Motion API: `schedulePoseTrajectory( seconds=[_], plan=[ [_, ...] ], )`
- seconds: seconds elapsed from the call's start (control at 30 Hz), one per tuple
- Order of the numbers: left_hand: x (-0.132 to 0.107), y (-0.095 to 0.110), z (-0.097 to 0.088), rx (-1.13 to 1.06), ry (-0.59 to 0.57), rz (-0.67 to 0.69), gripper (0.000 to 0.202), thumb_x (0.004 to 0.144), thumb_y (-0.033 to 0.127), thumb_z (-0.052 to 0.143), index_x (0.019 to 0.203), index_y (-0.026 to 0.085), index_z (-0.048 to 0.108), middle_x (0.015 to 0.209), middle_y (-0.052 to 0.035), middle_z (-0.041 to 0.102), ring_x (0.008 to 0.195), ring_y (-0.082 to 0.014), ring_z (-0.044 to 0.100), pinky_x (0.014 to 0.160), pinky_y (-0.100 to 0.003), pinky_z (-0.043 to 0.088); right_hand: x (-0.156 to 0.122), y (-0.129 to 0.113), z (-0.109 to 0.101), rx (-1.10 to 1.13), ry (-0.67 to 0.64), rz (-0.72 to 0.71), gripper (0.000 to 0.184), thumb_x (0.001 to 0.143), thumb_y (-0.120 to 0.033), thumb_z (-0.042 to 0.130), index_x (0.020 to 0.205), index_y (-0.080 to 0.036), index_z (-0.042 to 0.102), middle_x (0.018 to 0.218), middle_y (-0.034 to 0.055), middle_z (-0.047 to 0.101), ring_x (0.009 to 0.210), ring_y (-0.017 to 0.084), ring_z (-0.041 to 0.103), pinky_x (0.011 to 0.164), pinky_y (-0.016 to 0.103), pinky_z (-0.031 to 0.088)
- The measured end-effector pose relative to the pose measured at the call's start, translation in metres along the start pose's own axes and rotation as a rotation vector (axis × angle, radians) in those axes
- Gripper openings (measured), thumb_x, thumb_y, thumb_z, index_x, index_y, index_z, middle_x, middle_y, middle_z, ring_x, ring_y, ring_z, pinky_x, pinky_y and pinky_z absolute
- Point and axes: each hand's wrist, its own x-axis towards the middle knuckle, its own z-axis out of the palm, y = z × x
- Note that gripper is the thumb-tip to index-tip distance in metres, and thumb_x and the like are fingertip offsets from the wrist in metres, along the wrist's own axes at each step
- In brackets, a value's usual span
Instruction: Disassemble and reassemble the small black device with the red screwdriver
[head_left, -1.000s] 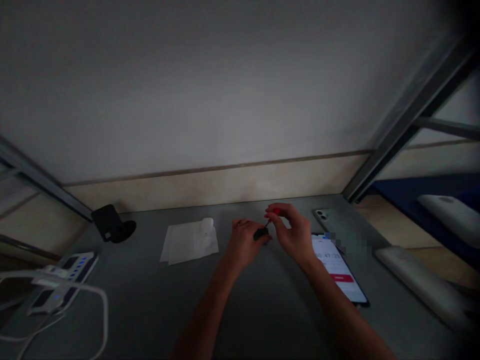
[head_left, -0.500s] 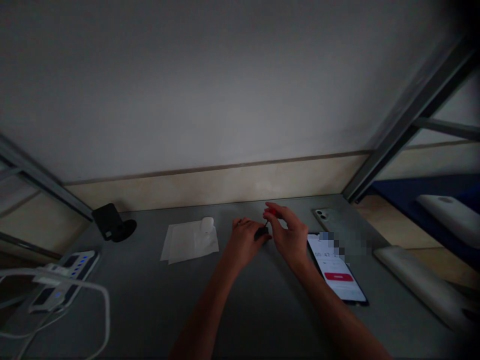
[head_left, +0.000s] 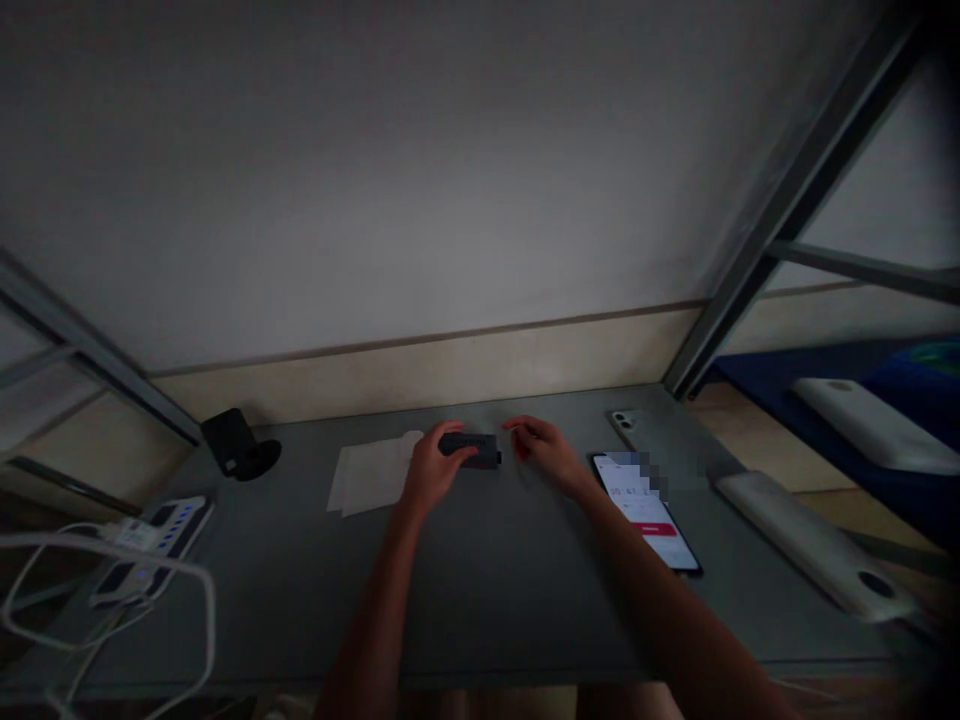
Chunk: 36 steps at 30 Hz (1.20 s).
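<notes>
My left hand (head_left: 429, 468) is closed around the left end of a small dark rectangular case (head_left: 481, 450), which lies level at the desk surface with pale lettering on top. A short dark tab sticks out of its right end. Just right of the case, my right hand (head_left: 546, 452) has its fingers curled around a small red-handled screwdriver (head_left: 517, 446). Only a bit of the red shows, and its shaft is too dim to make out. The two hands are apart. Beside my left hand lie thin white sheets (head_left: 371, 478), with a white round thing partly hidden behind that hand.
A lit phone (head_left: 652, 515) and another phone (head_left: 626, 425) lie to the right, near a long pale object (head_left: 810, 545). On the left are a black stand (head_left: 240, 445) and a power strip (head_left: 154, 550) with white cables. A wall (head_left: 450, 370) runs behind the grey desk (head_left: 480, 600).
The hands have moved apart, and the screwdriver has come away from the dark case. My left hand has shifted left, so more of the case shows. The view has turned slightly right.
</notes>
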Motion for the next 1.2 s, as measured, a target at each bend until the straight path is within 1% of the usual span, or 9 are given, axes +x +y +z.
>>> schedulePoseTrajectory(
  seconds=[0.17,0.37,0.5,0.57,0.67,0.87,0.97,1.1,1.2],
  plan=[
    [-0.01,-0.001,0.008,-0.026,0.079,0.009,0.036,0.077,0.033,0.081,0.108,0.021,0.068,0.111,-0.006,0.073,0.105,-0.0216,0.066,0.097,-0.036,0.05,-0.005,0.015,0.012,-0.039,-0.004,0.0,0.046,0.085,-0.058,0.056,0.097,-0.017,0.072,0.055,-0.0032,0.055,0.048,0.014,0.051,0.045,0.024,0.041],
    [-0.004,-0.003,0.012,-0.122,0.066,-0.028,0.038,0.074,0.034,0.083,0.104,0.018,0.065,0.106,-0.0074,0.072,0.099,-0.0209,0.068,0.092,-0.035,0.052,-0.024,0.01,0.011,-0.133,0.173,-0.079,0.049,0.093,-0.055,0.042,0.112,-0.017,0.066,0.077,0.0017,0.062,0.055,0.015,0.054,0.051,0.026,0.045],
    [-0.003,-0.007,0.014,-0.168,0.065,-0.05,0.037,0.08,0.029,0.077,0.111,0.018,0.062,0.103,-0.008,0.073,0.095,-0.0195,0.07,0.086,-0.033,0.055,-0.041,0.002,0.016,-0.244,0.232,-0.159,0.048,0.093,-0.052,0.046,0.119,-0.017,0.065,0.094,0.0073,0.067,0.077,0.02,0.062,0.072,0.034,0.053],
    [-0.008,-0.009,0.017,-0.186,0.052,-0.046,0.033,0.086,0.028,0.071,0.115,0.018,0.06,0.101,-0.0081,0.074,0.093,-0.0188,0.071,0.084,-0.032,0.056,-0.048,0.0,0.02,-0.302,0.231,-0.193,0.047,0.09,-0.048,0.054,0.125,-0.017,0.064,0.105,0.0098,0.068,0.088,0.022,0.063,0.083,0.038,0.053],
    [-0.018,-0.014,0.021,-0.184,0.052,-0.02,0.027,0.091,0.031,0.065,0.114,0.017,0.062,0.104,-0.0096,0.074,0.097,-0.0196,0.072,0.086,-0.032,0.056,-0.052,0.002,0.024,-0.375,0.214,-0.209,0.048,0.084,-0.04,0.064,0.127,-0.018,0.063,0.113,0.0126,0.066,0.093,0.024,0.062,0.09,0.042,0.05],
    [-0.033,-0.03,0.03,-0.089,0.097,0.024,0.027,0.097,0.036,0.056,0.115,0.017,0.063,0.104,-0.0099,0.074,0.098,-0.0217,0.071,0.089,-0.036,0.056,-0.047,0.011,0.022,-0.442,0.162,-0.202,0.041,0.084,-0.034,0.064,0.121,-0.018,0.067,0.106,0.0102,0.071,0.087,0.023,0.063,0.088,0.04,0.05],
    [-0.034,-0.035,0.035,-0.036,0.104,0.043,0.026,0.097,0.033,0.055,0.115,0.017,0.064,0.111,-0.012,0.072,0.105,-0.0248,0.069,0.097,-0.041,0.053,-0.046,0.012,0.02,-0.45,0.143,-0.197,0.037,0.086,-0.034,0.061,0.119,-0.018,0.068,0.098,0.0074,0.072,0.079,0.02,0.062,0.082,0.036,0.05],
    [-0.036,-0.032,0.039,0.002,0.092,0.097,0.027,0.098,0.029,0.053,0.121,0.018,0.061,0.123,-0.0126,0.067,0.119,-0.0251,0.062,0.108,-0.044,0.045,-0.046,0.011,0.02,-0.423,0.13,-0.186,0.029,0.088,-0.036,0.06,0.109,-0.019,0.071,0.085,0.0036,0.072,0.07,0.017,0.06,0.075,0.032,0.049],
    [-0.041,-0.024,0.037,0.123,0.014,0.234,0.044,0.092,0.036,0.064,0.132,0.021,0.055,0.131,-0.0117,0.062,0.126,-0.0271,0.056,0.113,-0.047,0.04,-0.043,0.013,0.017,-0.368,0.171,-0.197,0.03,0.086,-0.04,0.062,0.105,-0.02,0.071,0.09,0.0045,0.072,0.073,0.018,0.06,0.075,0.033,0.049]
  ],
)
